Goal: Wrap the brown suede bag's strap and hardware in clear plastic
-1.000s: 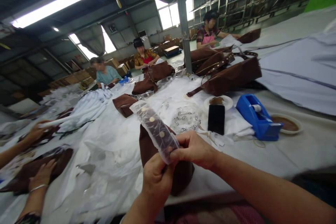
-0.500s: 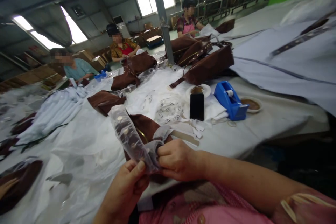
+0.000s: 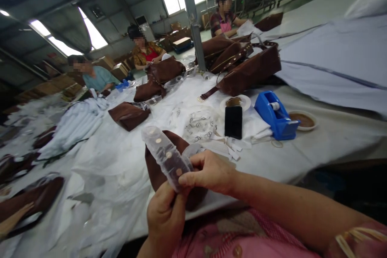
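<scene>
A bag strap [image 3: 165, 154] with round metal studs, covered in thin translucent wrap, slants up and left from my hands. My left hand [image 3: 167, 209] is closed around its lower end, thumb pointing up. From the other side my right hand [image 3: 208, 173] pinches the same strap between thumb and fingers. Behind the strap rests a brown handbag [image 3: 154, 169] on the white-covered table, partly hidden by the strap and my hands. More crumpled wrap [image 3: 193, 150] shows just above my right fingers.
A black phone [image 3: 233, 122], a blue tape dispenser [image 3: 276, 117] and tape rolls [image 3: 303, 121] lie at the right. Brown bags [image 3: 248, 70] pile up by a metal post [image 3: 196, 36]. Several people work across the table. Another person's hand [image 3: 16, 219] touches a bag at far left.
My left hand has shifted right, closer to my right hand. My right thumb now presses on the front of the wrapped strap. The view has turned slightly, moving the scene.
</scene>
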Motion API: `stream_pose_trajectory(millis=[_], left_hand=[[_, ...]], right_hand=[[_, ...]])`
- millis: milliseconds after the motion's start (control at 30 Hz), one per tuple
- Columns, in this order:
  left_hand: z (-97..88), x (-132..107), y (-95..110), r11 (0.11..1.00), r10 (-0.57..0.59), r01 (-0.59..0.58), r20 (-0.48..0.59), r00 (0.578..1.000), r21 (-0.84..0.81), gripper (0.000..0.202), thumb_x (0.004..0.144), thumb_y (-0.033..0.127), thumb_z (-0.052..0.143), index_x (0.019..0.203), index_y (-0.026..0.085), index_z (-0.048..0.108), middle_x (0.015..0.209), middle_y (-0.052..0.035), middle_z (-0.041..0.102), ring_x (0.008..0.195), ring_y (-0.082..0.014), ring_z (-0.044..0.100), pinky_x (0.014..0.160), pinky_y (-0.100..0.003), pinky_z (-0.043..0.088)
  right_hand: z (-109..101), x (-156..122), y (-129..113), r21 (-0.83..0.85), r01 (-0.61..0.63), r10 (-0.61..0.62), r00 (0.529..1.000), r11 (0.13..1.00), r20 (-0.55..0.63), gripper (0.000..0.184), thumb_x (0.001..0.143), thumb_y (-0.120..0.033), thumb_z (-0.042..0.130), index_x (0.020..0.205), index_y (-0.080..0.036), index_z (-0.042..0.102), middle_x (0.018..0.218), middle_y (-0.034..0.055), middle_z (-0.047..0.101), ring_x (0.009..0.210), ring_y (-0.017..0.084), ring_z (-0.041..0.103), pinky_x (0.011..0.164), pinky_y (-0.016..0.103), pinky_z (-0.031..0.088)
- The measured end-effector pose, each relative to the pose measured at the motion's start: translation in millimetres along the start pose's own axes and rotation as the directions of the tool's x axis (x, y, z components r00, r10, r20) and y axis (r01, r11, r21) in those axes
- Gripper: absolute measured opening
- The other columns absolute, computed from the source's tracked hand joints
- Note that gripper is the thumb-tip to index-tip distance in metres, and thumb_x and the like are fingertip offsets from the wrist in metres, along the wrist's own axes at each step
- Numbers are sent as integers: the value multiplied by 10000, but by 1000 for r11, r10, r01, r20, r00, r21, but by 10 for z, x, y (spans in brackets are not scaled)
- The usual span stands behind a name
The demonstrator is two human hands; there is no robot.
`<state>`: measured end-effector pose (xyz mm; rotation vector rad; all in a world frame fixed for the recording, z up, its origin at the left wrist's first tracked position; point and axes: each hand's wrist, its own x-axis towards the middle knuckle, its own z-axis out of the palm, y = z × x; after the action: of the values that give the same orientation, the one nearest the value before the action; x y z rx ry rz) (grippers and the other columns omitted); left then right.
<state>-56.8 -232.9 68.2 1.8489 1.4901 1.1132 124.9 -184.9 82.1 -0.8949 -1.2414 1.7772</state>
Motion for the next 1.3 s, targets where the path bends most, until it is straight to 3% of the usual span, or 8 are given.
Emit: stream_pose_trajectory(millis=[167, 333, 467, 800, 933, 1033, 1133, 1300], left_hand=[[-157, 114, -11, 960, -137, 181, 205, 969, -212, 272, 831, 427, 757, 989, 208, 789, 766, -59, 662, 672, -139, 557, 643, -230, 436], [-298, 384, -2, 473, -412, 694, 560, 719, -543, 541, 718, 595, 811, 782, 74, 678, 570, 46, 380, 463, 6, 141, 426, -137, 149], [-196, 467, -33, 404, -454, 697, 532, 715, -592, 447, 693, 465, 871, 757, 111, 606, 620, 36, 468, 446, 9, 164, 400, -132, 162], [-95, 247, -72, 989, 80, -85, 42, 996, 122, 161, 891, 273, 675, 1009, 202, 759, 928, -42, 739, 846, -193, 668, 791, -272, 512], [-125, 285, -92, 952, 219, -237, 113, 969, 193, 167, 903, 203, 630, 1018, 176, 747, 935, -82, 721, 865, -202, 668, 820, -280, 505], [-244, 400, -70, 977, -129, 160, 204, 970, -144, 271, 867, 409, 705, 917, 145, 742, 703, -49, 615, 632, -134, 558, 612, -227, 463], [-321, 557, -48, 626, -461, 607, 396, 795, -490, 539, 717, 621, 790, 766, 94, 690, 522, 48, 367, 453, -24, 214, 417, -146, 233], [-231, 705, -83, 581, -590, 616, 246, 769, -532, 500, 631, 482, 901, 720, 103, 588, 584, 9, 530, 443, -10, 266, 406, -136, 210]], right_hand=[[-53, 7, 44, -255, 360, -351, 933, 897, 81, 240, 808, -327, 721, 710, -116, 663, 735, 21, 594, 680, 119, 508, 625, 235, 393], [-158, 66, 107, -635, 661, -613, 708, 399, 351, 293, 930, -306, 597, 699, -127, 604, 740, 37, 551, 640, 120, 471, 580, 261, 362], [-187, 119, 140, -767, 639, -582, 646, 60, 493, 236, 970, -228, 481, 824, -120, 633, 808, 72, 580, 671, 160, 475, 583, 300, 367], [-96, 285, -34, -107, 56, -46, 995, 993, 90, 417, 777, -520, 712, 865, -113, 693, 730, 15, 592, 661, 114, 500, 610, 225, 395], [-11, 358, -57, -172, 72, -72, 997, 982, 5, 232, 726, -330, 745, 767, -113, 673, 666, -17, 544, 615, 94, 454, 561, 213, 346], [-68, 395, 23, -352, 308, -298, 951, 884, 83, 277, 769, -308, 742, 649, -123, 574, 641, -23, 488, 605, 89, 425, 554, 222, 316], [-148, 466, 169, -554, 596, -546, 790, 581, 277, 348, 848, -349, 703, 643, -125, 534, 709, 7, 514, 641, 106, 442, 591, 248, 325], [-246, 584, 194, -765, 574, -475, 781, 291, 405, 287, 915, -383, 638, 820, -113, 611, 869, 73, 592, 672, 138, 468, 585, 272, 325]])
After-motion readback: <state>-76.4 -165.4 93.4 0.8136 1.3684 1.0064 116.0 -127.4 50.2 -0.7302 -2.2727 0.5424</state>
